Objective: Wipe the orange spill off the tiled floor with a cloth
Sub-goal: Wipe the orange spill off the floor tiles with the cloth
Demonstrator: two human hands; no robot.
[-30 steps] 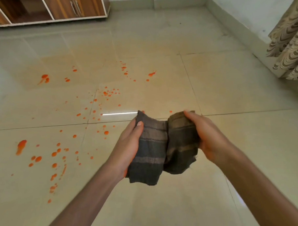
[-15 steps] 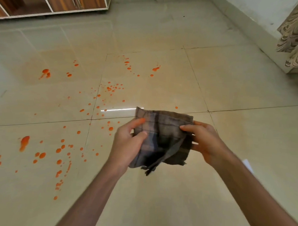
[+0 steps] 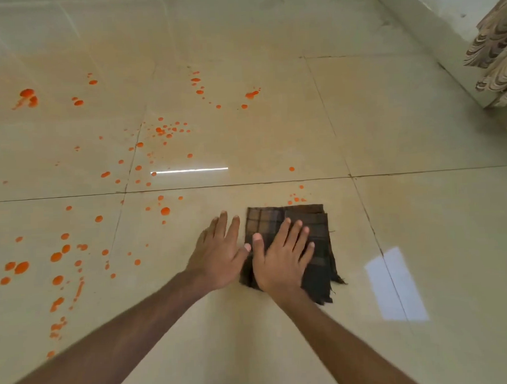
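Nearest to me was bare tiled floor [image 3: 253, 345], and both arms reached out over it from the bottom of the view. The left hand [image 3: 217, 257] lay flat on the tile, fingers straight and a little spread. Its thumb tip was at the left edge of the cloth [image 3: 322, 258], though I could not tell whether it really touched. The right hand [image 3: 281, 260] was just beside it, palm down and pressing on the cloth with straight, fanned fingers. Neither hand curled round anything. The two sat close together, thumbs almost meeting.

The cloth was a dark checked piece, folded, lying flat on the floor under the right hand. It reached past the fingertips on the far side and had a frayed edge on the near right. To the right of that hand, a pale rectangular patch of light [image 3: 395, 284] sat on the tile.

Just beyond the cloth's far edge were a few small orange drops [image 3: 297, 200]. The bulk of the orange spill [image 3: 165, 211] was scattered left of the left hand and further out, with larger blots well to the left. Beyond the hands a thin bright reflection [image 3: 190, 170] crossed one tile. Furthest off, to the right, were the wall skirting [image 3: 413, 19] and a patterned curtain [image 3: 496, 50].
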